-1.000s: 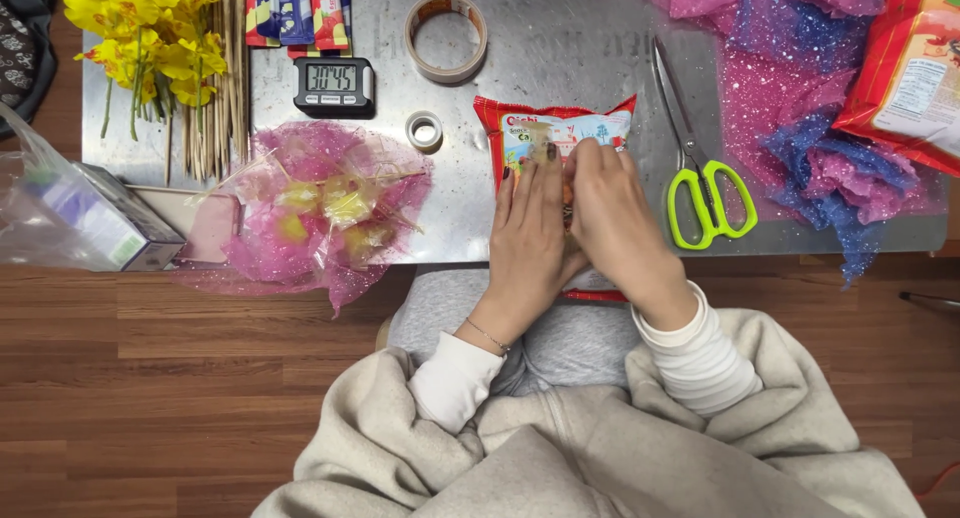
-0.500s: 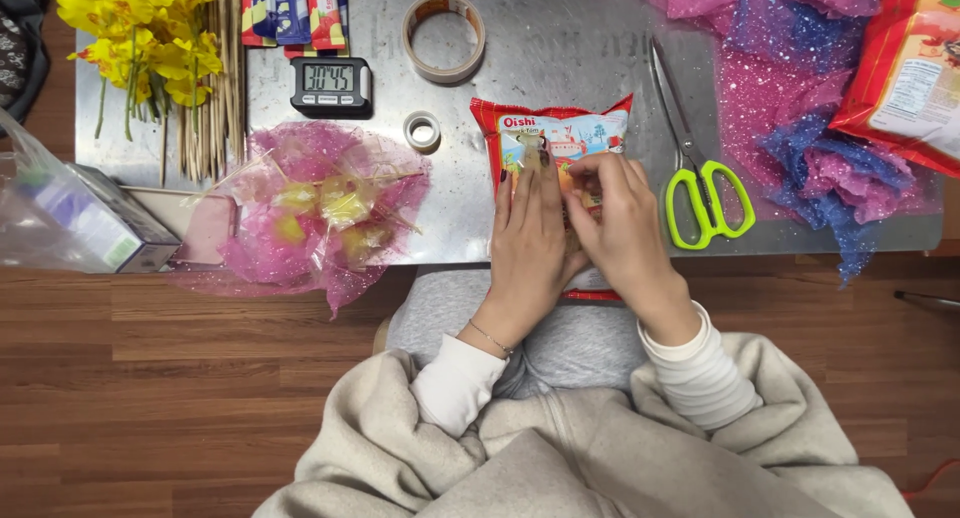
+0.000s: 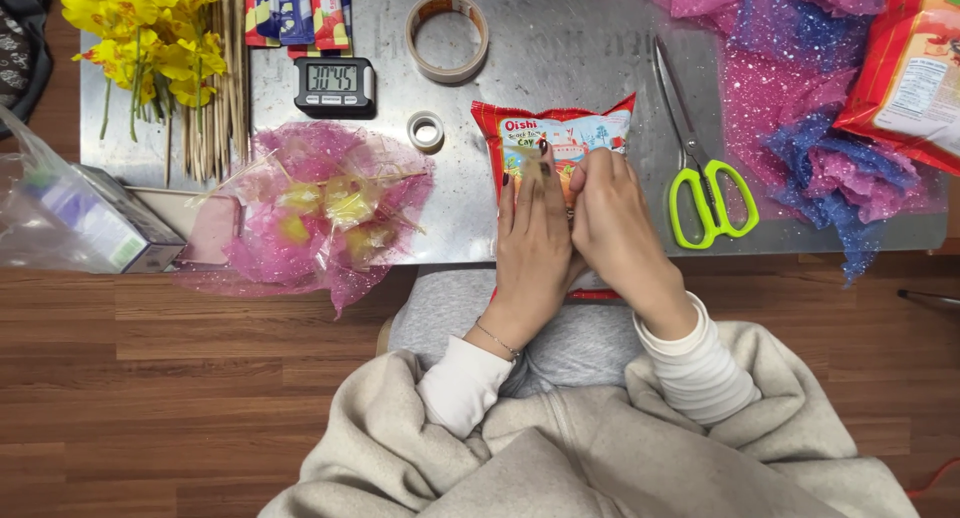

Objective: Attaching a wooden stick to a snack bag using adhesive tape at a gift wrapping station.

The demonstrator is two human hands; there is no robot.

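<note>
Hands on snack bag, mid-worktop edge.

Left hand (image 3: pixel 535 243) lies flat w/ fingers stretched over red snack bag (image 3: pixel 560 138); right hand (image 3: pixel 615 233) pinches sth small & thin against bag front, can't tell what. Vs 1 s ago: both hands have crept up the bag, fingertips now at its printed panel, so work has moved onto the bag face. Relative to bag: 1 green scissors (image 3: pixel 705 193) right, 1 small tape roll (image 3: pixel 427 130) left, 1 large tape roll (image 3: pixel 447 36) above-left, 1 timer (image 3: pixel 335 83) further left, 1 pink wrapped bouquet (image 3: pixel 320 213) left-below.
</note>
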